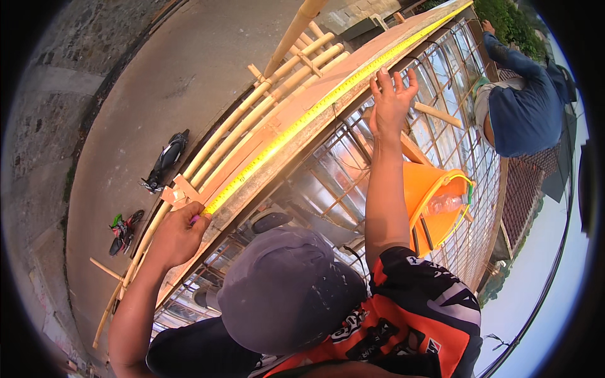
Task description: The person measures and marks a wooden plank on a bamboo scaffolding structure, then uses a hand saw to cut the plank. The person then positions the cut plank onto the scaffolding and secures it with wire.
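Note:
A yellow measuring tape (305, 120) runs taut along a wooden formwork board (328, 116), from my left hand to the far upper right. My left hand (183, 233) is closed on its near end, thumb pressed in beside a small pink bit. Farther along, my right hand (394, 101) is held up with fingers apart and bent, fingertips close to the tape and board edge; whether they touch it I cannot tell. Below the right hand, an orange bucket (421, 189) lies tilted on the rebar mesh (441, 69), with a clear plastic bottle (446, 203) inside.
Bamboo poles (277, 94) run along the board's outer side, above a road (183, 82) with two parked motorbikes (167, 160). A co-worker in blue (526, 116) crouches at the upper right. A grey cap (283, 290) fills the lower middle. A dark cable hangs at right.

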The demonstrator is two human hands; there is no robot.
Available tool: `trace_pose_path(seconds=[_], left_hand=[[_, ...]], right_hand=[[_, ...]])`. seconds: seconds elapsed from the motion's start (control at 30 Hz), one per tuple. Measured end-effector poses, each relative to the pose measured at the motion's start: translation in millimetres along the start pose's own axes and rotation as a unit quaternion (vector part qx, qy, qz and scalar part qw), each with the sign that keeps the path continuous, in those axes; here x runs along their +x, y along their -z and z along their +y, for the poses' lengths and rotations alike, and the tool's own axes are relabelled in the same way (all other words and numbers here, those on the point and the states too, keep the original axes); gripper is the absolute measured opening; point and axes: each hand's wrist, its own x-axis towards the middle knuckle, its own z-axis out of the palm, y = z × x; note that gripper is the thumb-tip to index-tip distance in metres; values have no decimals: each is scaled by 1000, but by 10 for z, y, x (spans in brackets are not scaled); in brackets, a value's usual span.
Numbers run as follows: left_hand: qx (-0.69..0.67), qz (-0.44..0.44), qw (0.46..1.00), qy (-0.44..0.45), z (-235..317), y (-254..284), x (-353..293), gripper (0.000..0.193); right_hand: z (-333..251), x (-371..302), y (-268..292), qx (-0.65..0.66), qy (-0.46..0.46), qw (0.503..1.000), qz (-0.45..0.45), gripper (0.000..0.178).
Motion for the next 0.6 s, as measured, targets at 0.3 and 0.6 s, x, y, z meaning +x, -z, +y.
trace_pose_path(seconds=[0.3,0.6], left_hand=[[29,102,990,-89,-276,140,-221,51],[-27,121,970,-211,-34,116,40,54]], right_hand=[[-180,1453,-298,244,-160,956,-18,24],[-880,1915,-369,215,-107,971,-22,16]])
